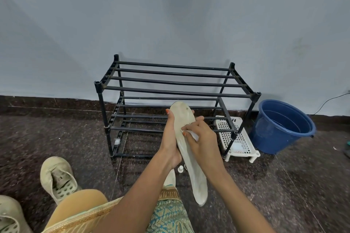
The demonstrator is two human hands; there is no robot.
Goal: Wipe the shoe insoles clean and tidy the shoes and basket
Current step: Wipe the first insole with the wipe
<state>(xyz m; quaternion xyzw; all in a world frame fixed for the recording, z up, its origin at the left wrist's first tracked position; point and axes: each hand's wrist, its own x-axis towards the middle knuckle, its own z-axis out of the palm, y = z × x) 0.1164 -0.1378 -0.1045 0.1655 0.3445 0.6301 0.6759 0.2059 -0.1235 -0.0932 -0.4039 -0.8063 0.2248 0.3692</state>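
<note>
**Head view, wide-angle lens.** The light is soft, even and moderately bright, and gives the wall (79,24) a cool blue cast. Its source cannot be told. A broad, faint dark patch lies on the wall above the rack (178,91), and pale diagonal bands cross the wall's left part. Beneath the rack's lower bars, thin diffuse shadows fall on the dark speckled floor (56,138). A mild sheen marks the inner wall of the blue bucket (295,121).

Focus is best at centre. There the left hand (170,138) grips the pale insole (197,179), the brightest surface. The white cloth (193,135) pinched by the right hand (205,139) looks slightly smeared.

Barrel distortion bows the skirting (47,104) and the rack bars. Toward the lower corners the floor texture streaks, and the two shoes (56,178) (9,213) are soft.
</note>
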